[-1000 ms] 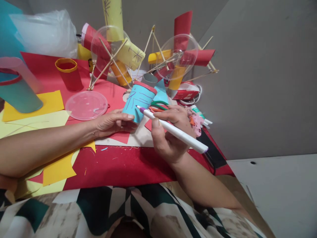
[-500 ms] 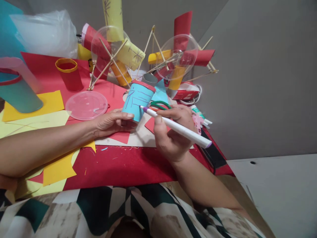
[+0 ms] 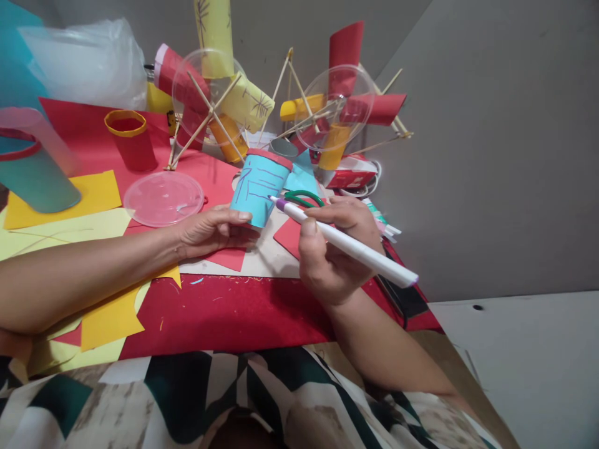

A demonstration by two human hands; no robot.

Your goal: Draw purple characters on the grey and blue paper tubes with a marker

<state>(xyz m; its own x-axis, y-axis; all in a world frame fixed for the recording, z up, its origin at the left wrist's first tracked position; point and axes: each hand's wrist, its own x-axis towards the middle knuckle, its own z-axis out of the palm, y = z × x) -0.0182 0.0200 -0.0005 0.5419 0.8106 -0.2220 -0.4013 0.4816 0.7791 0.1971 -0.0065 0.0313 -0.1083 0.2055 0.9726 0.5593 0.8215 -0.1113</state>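
Observation:
My left hand (image 3: 213,229) grips the base of a blue paper cup (image 3: 258,186) with a red rim and purple lines drawn on it, tilted on its side above the table. My right hand (image 3: 333,249) is closed on a white marker (image 3: 346,243) with a purple tip. The tip sits just right of the cup's lower edge, touching or a hair off it. Green-handled scissors (image 3: 304,198) lie behind the marker.
Two stick-and-paper-roll windmill models (image 3: 215,93) (image 3: 344,103) stand at the back. A clear plastic lid (image 3: 163,198), a red cup with yellow rim (image 3: 131,138), a teal cup (image 3: 32,165), and red and yellow paper sheets (image 3: 224,312) cover the table. A plastic bag (image 3: 88,59) lies far left.
The marker and my right hand have slid to the right, the tip leaving the cup's face for its right edge. My left hand has turned the cup slightly more upright.

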